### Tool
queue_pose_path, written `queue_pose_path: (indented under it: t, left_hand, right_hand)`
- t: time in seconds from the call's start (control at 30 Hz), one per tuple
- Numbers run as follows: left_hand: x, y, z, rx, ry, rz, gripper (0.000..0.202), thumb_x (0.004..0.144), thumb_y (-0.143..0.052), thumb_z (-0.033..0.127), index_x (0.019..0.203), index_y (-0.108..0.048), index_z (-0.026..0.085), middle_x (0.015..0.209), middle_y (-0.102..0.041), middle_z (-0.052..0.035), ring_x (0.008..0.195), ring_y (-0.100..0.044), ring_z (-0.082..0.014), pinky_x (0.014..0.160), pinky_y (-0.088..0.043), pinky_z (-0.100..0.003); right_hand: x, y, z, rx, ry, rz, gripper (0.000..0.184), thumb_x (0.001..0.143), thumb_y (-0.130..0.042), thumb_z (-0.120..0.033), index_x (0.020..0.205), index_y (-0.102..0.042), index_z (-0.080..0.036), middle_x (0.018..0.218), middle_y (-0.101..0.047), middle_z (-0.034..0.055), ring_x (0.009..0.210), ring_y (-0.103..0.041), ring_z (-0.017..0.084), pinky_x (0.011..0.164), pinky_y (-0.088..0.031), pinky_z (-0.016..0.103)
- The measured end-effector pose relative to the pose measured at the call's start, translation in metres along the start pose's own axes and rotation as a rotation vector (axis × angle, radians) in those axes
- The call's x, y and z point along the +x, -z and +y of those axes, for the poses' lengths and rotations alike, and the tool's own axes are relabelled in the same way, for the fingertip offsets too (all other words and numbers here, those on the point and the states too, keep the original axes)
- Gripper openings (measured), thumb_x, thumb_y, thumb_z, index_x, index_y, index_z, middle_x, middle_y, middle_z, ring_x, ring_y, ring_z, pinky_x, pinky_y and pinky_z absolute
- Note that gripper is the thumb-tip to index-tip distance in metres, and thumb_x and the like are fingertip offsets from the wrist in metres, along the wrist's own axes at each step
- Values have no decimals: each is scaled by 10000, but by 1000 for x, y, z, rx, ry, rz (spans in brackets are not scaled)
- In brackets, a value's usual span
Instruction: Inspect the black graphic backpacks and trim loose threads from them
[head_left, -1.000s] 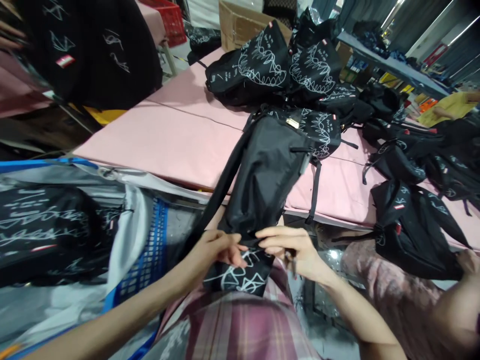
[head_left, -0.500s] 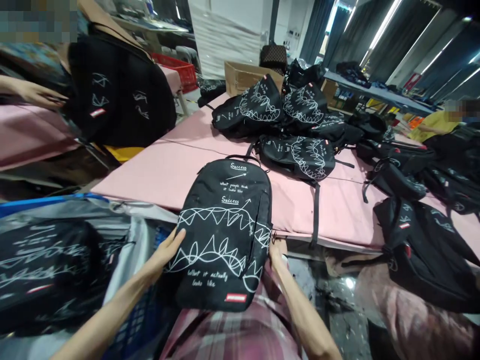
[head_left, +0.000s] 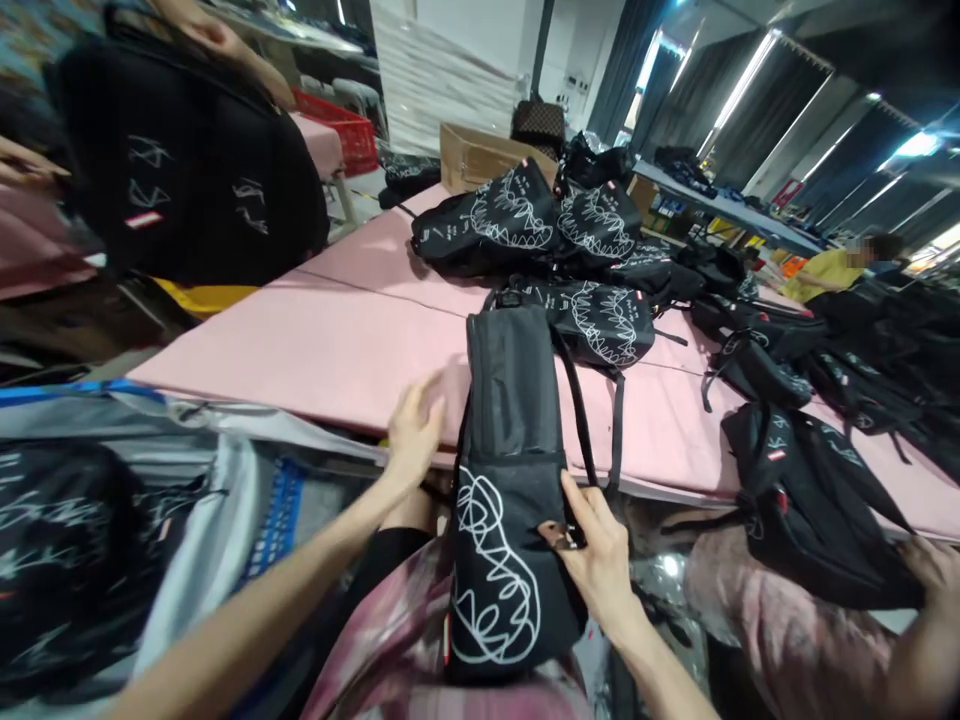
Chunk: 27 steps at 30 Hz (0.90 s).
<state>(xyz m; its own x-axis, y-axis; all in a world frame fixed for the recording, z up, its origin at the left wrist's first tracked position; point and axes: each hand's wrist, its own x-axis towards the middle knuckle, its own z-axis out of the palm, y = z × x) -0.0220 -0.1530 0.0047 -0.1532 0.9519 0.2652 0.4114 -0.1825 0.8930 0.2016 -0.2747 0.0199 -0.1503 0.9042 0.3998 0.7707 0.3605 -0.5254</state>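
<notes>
The smooth, pink-topped table (head_left: pixel 315 330) had a cardboard box (head_left: pixel 466 160) at its far end and dark curtains (head_left: pixel 780 115) well beyond it. At the table's near edge, my right hand (head_left: pixel 600 545) clamped the side of a black fabric backpack (head_left: pixel 511 480), slim and looped with white; my left hand (head_left: pixel 414 432), fingers parted, hung above that edge.

By your right hand (head_left: pixel 598 550), the black backpack (head_left: pixel 517 500) bears white loops; below your left hand (head_left: pixel 414 435), blurred clothing (head_left: pixel 375 640) seems pinkish plaid.

A black backpack (head_left: pixel 511 480) with white looping scribbles is turned side-on by the pink table (head_left: pixel 337 350).
</notes>
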Motion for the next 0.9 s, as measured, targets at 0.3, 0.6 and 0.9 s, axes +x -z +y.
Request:
queue_pose_path:
  t: [0.3,0.6,0.9]
  left_hand:
    - [30,2,75,617,-865,-840,571,803,-589,264,1333,-376,259,1486,-225,-78,1374,-18,-320,1043,-149,-604]
    - [8,2,79,712,-883,-820,637,714,-669,234,1297,-413,254,1450,-306,-87,1365,-77,-316,1024,-152,-611]
    - [-11,-20,52,729,-952,-620,499,833,-477,156,1318,-397,242,1461,-292,-71,1379,-56,-290,1050,-48,-602]
  right_hand:
    - [26,5,-27,-228,272,-231,382,878,-480,-205,1259,-473,-175,1198,-524,131,871,-610,166,655,-509,236]
    - [66,9,-57,-526,144,-748,365,765,-471,-117,1117,-543,-181,964,-602,81,691,-615,182,556,-422,249]
    - [55,3,-35,255,-19,-665,176,686,-455,-31,741,-574,-149,712,-625,-4,666,-573,123,612,-392,203]
